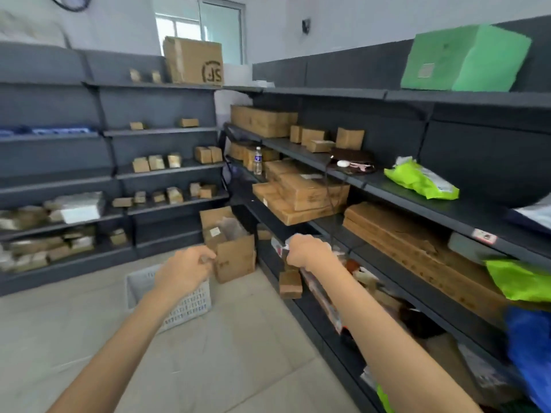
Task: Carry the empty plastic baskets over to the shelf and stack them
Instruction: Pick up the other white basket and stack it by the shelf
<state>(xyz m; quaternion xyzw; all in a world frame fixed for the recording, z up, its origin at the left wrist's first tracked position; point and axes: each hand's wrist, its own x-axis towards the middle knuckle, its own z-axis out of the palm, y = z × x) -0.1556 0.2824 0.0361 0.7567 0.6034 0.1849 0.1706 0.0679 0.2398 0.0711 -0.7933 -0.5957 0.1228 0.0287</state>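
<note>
On the pale tiled floor, between both outstretched arms, sits 1 white plastic basket [179, 305], its perforated lattice wall facing the camera, just beside an open cardboard box [231, 251]. The left hand [185, 271] hovers above its rim, fingers curled; the right hand [308, 251] looks closed near a blurred packet, though I cannot tell if it grips. A hurried, 1-sided grab could tip the light basket or knock the box.
</note>
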